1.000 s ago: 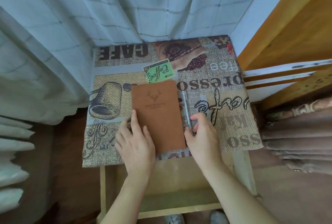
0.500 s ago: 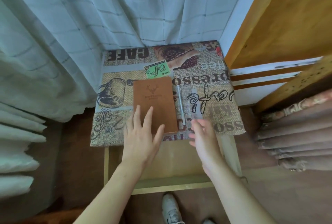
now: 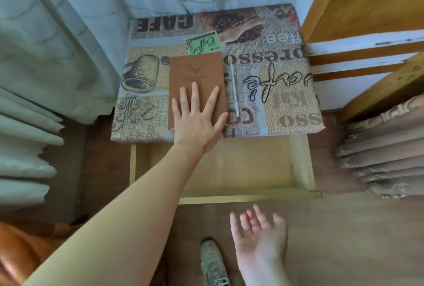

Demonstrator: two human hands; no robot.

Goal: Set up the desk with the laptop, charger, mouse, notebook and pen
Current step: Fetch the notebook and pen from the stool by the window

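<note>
Brown notebook (image 3: 196,79) x1, flat on desk (image 3: 286,93); pen (image 3: 234,89) x1 just right of it. Left hand (image 3: 197,118) splayed flat on notebook's near half. Right hand (image 3: 259,233) open, empty, well apart, off desk.

Brown notebook (image 3: 196,79) with embossed antler emblem, lying closed and flat, near half sitting under the spread left hand (image 3: 196,118), clear pen (image 3: 234,89) lying parallel just right of that hand's thumb, just beside the notebook's edge
</note>
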